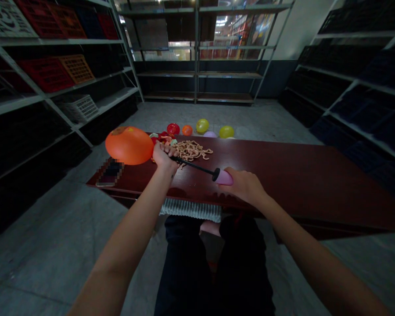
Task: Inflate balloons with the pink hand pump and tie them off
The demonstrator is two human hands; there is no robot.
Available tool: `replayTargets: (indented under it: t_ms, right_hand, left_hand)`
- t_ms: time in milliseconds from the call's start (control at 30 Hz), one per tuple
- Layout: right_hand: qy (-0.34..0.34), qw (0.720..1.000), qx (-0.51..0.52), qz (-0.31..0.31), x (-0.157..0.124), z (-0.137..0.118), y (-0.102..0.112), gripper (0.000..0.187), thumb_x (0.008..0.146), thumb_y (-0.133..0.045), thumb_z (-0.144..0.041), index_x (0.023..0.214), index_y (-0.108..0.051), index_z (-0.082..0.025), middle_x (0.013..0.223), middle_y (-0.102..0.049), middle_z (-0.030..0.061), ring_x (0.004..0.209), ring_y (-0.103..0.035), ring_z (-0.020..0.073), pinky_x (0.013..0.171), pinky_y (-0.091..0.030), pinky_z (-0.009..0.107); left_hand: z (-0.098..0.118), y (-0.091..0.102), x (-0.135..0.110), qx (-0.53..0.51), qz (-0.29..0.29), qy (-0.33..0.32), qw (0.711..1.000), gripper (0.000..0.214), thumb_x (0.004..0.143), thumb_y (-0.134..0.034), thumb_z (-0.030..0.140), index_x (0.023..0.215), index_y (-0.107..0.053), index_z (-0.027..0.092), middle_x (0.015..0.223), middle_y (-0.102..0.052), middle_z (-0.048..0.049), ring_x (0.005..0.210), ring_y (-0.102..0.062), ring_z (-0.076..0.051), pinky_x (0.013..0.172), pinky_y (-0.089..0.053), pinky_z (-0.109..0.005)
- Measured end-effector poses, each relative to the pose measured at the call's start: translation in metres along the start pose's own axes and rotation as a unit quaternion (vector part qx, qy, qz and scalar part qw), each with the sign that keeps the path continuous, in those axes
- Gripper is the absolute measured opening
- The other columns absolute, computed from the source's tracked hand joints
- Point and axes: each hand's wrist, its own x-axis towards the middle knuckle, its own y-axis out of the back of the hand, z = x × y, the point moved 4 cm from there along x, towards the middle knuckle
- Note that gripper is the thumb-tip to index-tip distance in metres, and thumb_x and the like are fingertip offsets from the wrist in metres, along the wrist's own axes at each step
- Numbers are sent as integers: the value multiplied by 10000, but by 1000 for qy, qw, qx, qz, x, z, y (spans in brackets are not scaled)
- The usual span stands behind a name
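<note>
- L hand [163, 154]: grip closed round the neck of the orange balloon [129, 145] and the pump's front end, above the desk [299, 175], far-left part.
- Orange balloon: inflated, over desk's left end.
- R hand [245, 186]: grip closed on pink handle [224, 177], above desk's near edge.
- Black rod [194, 166] drawn out btw. both hands, over desk.
- Limp balloons [192, 150]: piled on desk, twd far edge.
- Dark flat item [110, 173] (blurred): on desk's left end.
- Blown-up balloons [202, 126]: on floor beyond desk.

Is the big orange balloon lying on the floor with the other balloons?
No, the orange balloon is held up over the table by the left hand, at the end of the pump.
</note>
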Motion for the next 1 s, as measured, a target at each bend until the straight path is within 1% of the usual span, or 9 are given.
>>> replayTargets:
  t_ms: [100, 200, 367, 467, 600, 700, 767, 867, 1000]
  right_hand:
    - [2, 1000, 2, -5, 7, 0, 0, 512, 767, -547, -660, 1079, -647, -266, 850, -735, 70, 678, -645, 235, 556, -315, 297]
    - [7, 1000, -5, 5, 13, -10, 4, 521, 765, -544, -672, 1067, -638, -258, 862, -737, 73, 691, -655, 245, 550, -299, 293]
    - [23, 998, -27, 56, 16, -32, 21, 449, 791, -575, -606, 1012, -608, -216, 861, -736, 78, 707, -670, 238, 552, -292, 287]
    - [22, 994, -58, 91, 15, -37, 23, 380, 834, -566, -533, 1018, -591, -202, 913, -732, 95, 736, -676, 241, 559, -295, 295]
    - [39, 990, -87, 105, 17, -38, 12, 351, 898, -506, -501, 1028, -577, -182, 944, -716, 122, 794, -673, 246, 586, -308, 316]
    - [48, 987, -94, 117, 18, -37, 4, 359, 916, -482, -507, 1035, -565, -179, 939, -703, 120, 814, -662, 251, 604, -311, 324]
    - [54, 986, -100, 124, 16, -33, 1, 364, 921, -474, -510, 1036, -563, -176, 935, -696, 119, 821, -655, 255, 614, -310, 326]
    - [58, 984, -118, 122, 8, -22, -1, 374, 914, -488, -504, 1061, -571, -171, 934, -692, 120, 815, -645, 253, 628, -310, 326]
    - [58, 981, -133, 125, -6, -6, 0, 411, 910, -487, -512, 1110, -586, -167, 923, -695, 116, 796, -640, 239, 643, -320, 322]
  left_hand:
    - [-12, -2, -9, 3, -7, -7, 1000, 424, 979, -412, 328, 608, -251, 200, 462, -232, 79, 320, -220, -48, 366, -187, -212]
    - [-27, -11, -27, 13, -18, -4, 1000, 435, 971, -445, 354, 611, -256, 199, 469, -239, 78, 327, -223, -46, 369, -184, -216]
    - [-51, -29, -54, 6, -63, 0, 998, 433, 964, -466, 351, 609, -268, 203, 466, -231, 76, 326, -215, -57, 362, -187, -232]
    - [-59, -29, -53, -8, -58, 24, 998, 417, 971, -430, 312, 605, -261, 203, 461, -223, 75, 324, -208, -61, 361, -184, -234]
    - [-65, -16, -35, 4, 0, 64, 998, 383, 953, -413, 254, 609, -252, 202, 456, -227, 78, 323, -217, -62, 369, -189, -225]
    - [-62, -9, -21, 15, 16, 59, 998, 354, 937, -409, 222, 614, -267, 200, 459, -242, 81, 324, -228, -61, 378, -199, -223]
    - [-55, -6, -14, 17, 21, 50, 998, 351, 933, -417, 220, 619, -263, 199, 464, -246, 84, 326, -229, -56, 384, -200, -219]
    - [-38, -1, -4, 16, 32, 48, 998, 342, 918, -416, 193, 621, -247, 197, 466, -247, 86, 323, -231, -51, 386, -196, -213]
    - [-10, 0, 6, 14, 28, 50, 998, 314, 893, -369, 142, 607, -253, 195, 451, -249, 80, 314, -234, -56, 375, -199, -212]
